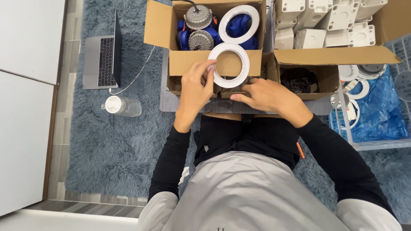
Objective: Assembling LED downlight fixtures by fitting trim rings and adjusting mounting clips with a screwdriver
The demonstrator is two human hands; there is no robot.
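Note:
My left hand (195,83) holds a white plastic ring (229,65) by its left edge, upright in front of a cardboard box (158,25). My right hand (263,95) rests just below the ring, fingers curled toward a small part that I cannot make out. Inside the box lie another white ring (239,23), two round grey metal finned parts (198,17) and blue plastic wrapping (184,38). I sit on the floor in black sleeves, with a grey board (171,102) across my lap.
A second cardboard box (334,55) at the right holds white plastic housings (325,21). A wire basket (376,143) lined with blue plastic holds more rings. A laptop (102,57) and a lying water bottle (122,106) rest on the blue shaggy rug (111,149).

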